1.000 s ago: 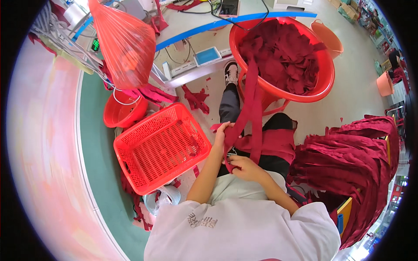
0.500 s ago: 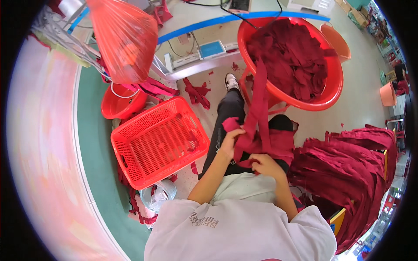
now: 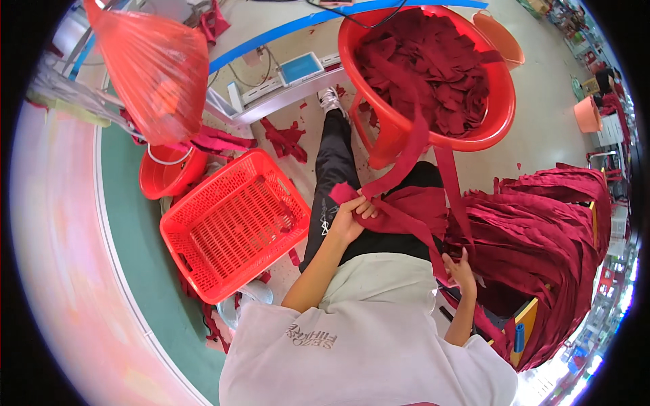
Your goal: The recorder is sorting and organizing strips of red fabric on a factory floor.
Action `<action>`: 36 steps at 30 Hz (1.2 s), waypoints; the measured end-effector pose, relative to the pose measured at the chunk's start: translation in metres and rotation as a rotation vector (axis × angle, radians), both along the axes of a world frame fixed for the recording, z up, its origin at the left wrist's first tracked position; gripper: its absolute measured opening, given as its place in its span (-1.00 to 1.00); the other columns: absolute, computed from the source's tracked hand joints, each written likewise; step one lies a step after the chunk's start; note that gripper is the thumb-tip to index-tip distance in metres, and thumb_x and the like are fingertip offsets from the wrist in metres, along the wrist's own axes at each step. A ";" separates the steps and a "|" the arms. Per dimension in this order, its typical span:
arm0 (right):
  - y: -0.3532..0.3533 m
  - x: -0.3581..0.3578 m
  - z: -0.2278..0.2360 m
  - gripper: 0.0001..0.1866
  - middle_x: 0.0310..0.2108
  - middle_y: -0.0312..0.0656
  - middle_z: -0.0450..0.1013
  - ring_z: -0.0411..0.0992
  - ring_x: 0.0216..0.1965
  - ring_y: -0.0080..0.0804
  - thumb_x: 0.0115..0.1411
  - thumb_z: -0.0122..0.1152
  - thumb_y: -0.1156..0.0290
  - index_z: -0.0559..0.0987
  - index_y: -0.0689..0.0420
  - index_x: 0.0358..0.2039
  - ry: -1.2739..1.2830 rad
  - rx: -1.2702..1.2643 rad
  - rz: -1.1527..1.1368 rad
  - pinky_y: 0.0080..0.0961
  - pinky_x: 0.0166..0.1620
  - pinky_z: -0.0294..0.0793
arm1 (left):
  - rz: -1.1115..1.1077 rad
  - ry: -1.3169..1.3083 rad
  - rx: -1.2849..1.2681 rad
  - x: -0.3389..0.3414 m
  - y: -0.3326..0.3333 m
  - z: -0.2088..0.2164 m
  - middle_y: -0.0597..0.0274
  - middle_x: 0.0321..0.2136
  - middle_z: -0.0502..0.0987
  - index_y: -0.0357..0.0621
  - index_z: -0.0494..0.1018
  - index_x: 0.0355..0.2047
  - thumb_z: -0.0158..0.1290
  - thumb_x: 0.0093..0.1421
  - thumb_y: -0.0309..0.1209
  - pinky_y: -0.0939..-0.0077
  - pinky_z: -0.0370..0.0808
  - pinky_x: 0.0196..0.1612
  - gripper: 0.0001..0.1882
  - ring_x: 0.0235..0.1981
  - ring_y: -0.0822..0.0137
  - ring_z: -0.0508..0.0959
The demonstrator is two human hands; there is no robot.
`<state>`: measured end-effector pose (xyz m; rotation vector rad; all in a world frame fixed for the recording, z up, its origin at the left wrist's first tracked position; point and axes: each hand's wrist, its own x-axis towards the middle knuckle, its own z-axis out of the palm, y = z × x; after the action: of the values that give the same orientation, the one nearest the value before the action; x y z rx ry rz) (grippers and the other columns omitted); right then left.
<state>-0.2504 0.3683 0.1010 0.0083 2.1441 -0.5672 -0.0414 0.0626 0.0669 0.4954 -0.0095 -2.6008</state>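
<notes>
A broad pile of long, soft red cloth strips (image 3: 535, 223) was draped in layers at the right. A round, smooth plastic tub (image 3: 501, 108) was heaped with crumpled cloth pieces (image 3: 433, 74). A rectangular slotted basket (image 3: 233, 227) was set at the left, beneath a thin, creased plastic bag (image 3: 162, 78). Over the dark trousers (image 3: 335, 159), a flat, narrow strip (image 3: 409, 227) was stretched, gripped in the curled left hand (image 3: 357, 216) and held by the fingers of the right hand (image 3: 460, 273).
</notes>
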 end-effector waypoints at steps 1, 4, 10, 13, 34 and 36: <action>0.034 -0.001 -0.032 -0.02 -0.33 -0.15 0.55 0.47 -0.64 -0.29 0.12 0.29 -0.02 -0.04 0.11 0.36 0.034 -0.075 -0.088 -0.33 -0.70 0.44 | -0.020 0.010 0.000 -0.005 -0.003 0.001 0.43 -0.70 0.19 0.00 0.30 -0.36 -0.07 0.25 -0.48 0.41 0.33 -0.28 -0.94 -0.60 0.42 0.28; 0.092 0.000 -0.083 -0.42 -0.26 0.08 0.54 0.54 -0.51 -0.03 0.12 0.27 0.06 0.44 0.22 0.02 0.464 0.224 0.640 -0.19 -0.43 0.51 | -0.084 -0.029 -0.051 -0.009 -0.012 0.009 0.41 -0.70 0.21 -0.02 0.30 -0.48 -0.08 0.23 -0.48 0.41 0.32 -0.27 -0.88 -0.59 0.40 0.28; -0.109 0.031 0.027 -0.73 -0.24 0.01 0.47 0.43 -0.17 -0.01 0.22 0.17 0.26 0.54 0.25 -0.27 0.696 -0.446 0.375 -0.30 -0.10 0.41 | -0.270 -0.028 -0.154 -0.002 -0.003 0.011 0.37 -0.72 0.24 -0.07 0.25 -0.70 -0.09 0.19 -0.43 0.40 0.33 -0.22 -0.71 -0.58 0.36 0.31; -0.181 0.028 0.034 -0.63 -0.20 -0.02 0.49 0.46 -0.11 -0.13 0.23 0.20 0.22 0.51 0.27 -0.12 0.668 -0.734 0.351 -0.34 -0.06 0.41 | -0.455 -0.138 -0.279 -0.002 0.006 0.014 0.32 -0.71 0.25 -0.10 0.25 -0.71 -0.08 0.16 -0.43 0.41 0.35 -0.23 -0.71 -0.57 0.35 0.34; -0.095 0.035 0.063 -0.72 -0.64 -0.17 0.42 0.40 -0.62 -0.47 0.09 0.25 0.25 0.54 0.26 -0.42 -0.218 -0.219 0.946 -0.46 -0.54 0.35 | -0.369 0.148 -0.189 -0.043 -0.002 0.022 0.44 -0.74 0.19 -0.04 0.32 -0.49 -0.14 0.35 -0.16 0.50 0.31 -0.41 -0.68 -0.68 0.46 0.26; -0.073 0.027 0.068 -0.74 -0.65 -0.17 0.41 0.41 -0.60 -0.46 0.07 0.25 0.29 0.54 0.27 -0.43 -0.295 -0.164 0.778 -0.44 -0.52 0.37 | -0.493 0.042 -0.174 -0.056 0.003 0.029 0.49 -0.74 0.16 -0.01 0.32 -0.58 -0.03 0.26 -0.32 0.51 0.30 -0.41 -0.74 -0.66 0.51 0.25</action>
<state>-0.2239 0.2951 0.1689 -0.7513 1.6308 -0.2513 -0.0972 0.0652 0.0962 0.4146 -0.3866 -3.0500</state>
